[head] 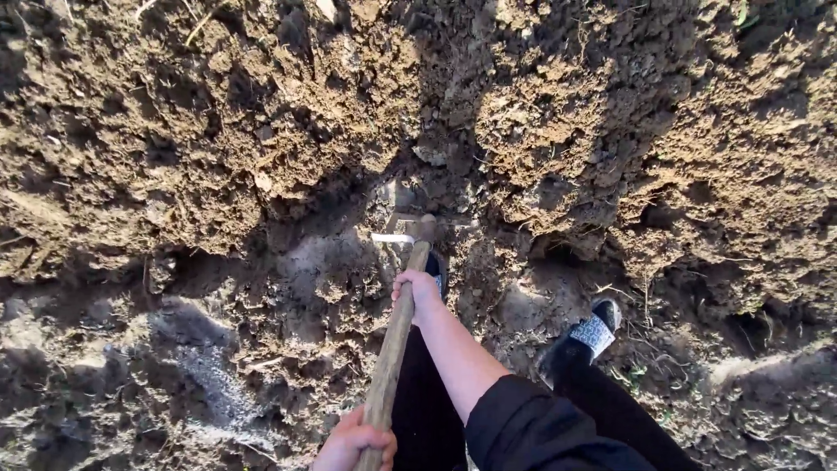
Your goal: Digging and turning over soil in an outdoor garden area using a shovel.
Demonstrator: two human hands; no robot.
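A hoe with a long wooden handle [394, 349] runs from the bottom of the view up to the soil. Its metal blade [391, 237] sits in the earth at the foot of a bank of clods. My right hand [417, 293] is closed round the handle about halfway up, its arm in a black sleeve. Lower down, at the bottom edge, my left hand [352, 443] grips the end of the handle. Part of that hand is cut off by the frame.
Rough brown clods [261, 113] fill the upper half, with dug, darker ground [200, 366] below. My legs are in black trousers. One foot in a patterned sock and dark shoe [595, 330] stands right of the handle; the other shoe [436, 269] peeks out behind it.
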